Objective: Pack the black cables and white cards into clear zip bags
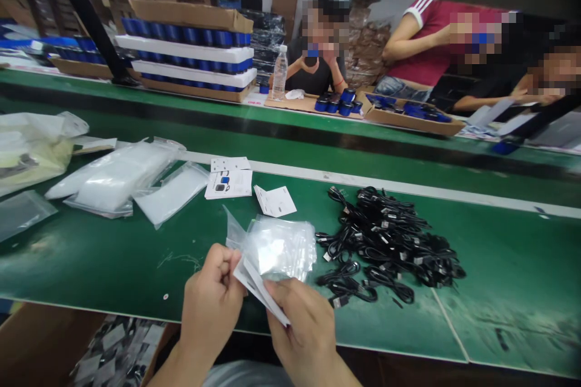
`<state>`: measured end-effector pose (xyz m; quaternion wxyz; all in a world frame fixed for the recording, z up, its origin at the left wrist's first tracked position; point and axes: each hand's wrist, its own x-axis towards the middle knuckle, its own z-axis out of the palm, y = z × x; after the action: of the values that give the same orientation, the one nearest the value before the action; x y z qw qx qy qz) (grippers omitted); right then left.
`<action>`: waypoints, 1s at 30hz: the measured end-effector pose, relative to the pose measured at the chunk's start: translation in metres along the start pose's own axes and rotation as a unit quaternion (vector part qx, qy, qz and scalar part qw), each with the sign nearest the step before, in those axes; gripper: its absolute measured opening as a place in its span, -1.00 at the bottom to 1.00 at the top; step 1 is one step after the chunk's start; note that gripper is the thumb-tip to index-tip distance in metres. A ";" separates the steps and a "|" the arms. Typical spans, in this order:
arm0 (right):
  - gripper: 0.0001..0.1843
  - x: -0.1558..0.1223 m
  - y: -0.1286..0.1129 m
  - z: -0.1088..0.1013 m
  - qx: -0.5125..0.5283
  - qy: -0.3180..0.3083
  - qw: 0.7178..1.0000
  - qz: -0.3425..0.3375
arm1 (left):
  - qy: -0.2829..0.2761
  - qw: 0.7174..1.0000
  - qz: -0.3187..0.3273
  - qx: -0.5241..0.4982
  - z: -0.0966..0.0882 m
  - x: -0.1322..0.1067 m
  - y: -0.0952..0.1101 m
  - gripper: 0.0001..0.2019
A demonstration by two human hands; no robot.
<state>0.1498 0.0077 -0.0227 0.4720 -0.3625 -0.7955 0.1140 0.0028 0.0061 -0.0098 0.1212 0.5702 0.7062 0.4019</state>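
Near the front edge of the table, my left hand (215, 290) pinches a small clear plastic bag (235, 231) at its mouth. My right hand (304, 317) is closed on a folded white paper leaflet (259, 291), thumb on top. The leaflet's upper end meets the fingers of my left hand; whether it is inside the bag I cannot tell. Just beyond lies a stack of clear plastic bags (285, 248). A pile of coiled black USB cables (390, 236) spreads to the right. More printed leaflets (230, 184) and a small folded stack (276, 201) lie behind the bags.
Packs of clear bags (122, 175) lie at the left on the green table (136, 260). Below its edge, a cardboard box (40, 344) holds bagged items. Across a raised ledge, several people work among trays of blue-and-black items (408, 112) and a water bottle (280, 72).
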 end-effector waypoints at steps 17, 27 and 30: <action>-0.85 0.017 -0.002 -0.025 0.057 -0.144 0.953 0.258 | -0.080 0.965 0.238 0.077 0.000 -0.021 0.006 -0.87; -0.85 0.015 0.008 0.005 0.205 -0.130 0.920 0.309 | -0.186 0.943 0.276 0.031 -0.006 -0.021 0.004 -0.92; -0.77 0.016 0.012 -0.026 0.158 -0.210 0.934 0.242 | -0.197 0.952 0.227 0.046 -0.002 -0.019 0.002 -0.90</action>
<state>0.1726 0.0233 -0.0046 0.3032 -0.4321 -0.7366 0.4227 0.0087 -0.0117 -0.0125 0.1373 0.7885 0.5376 0.2652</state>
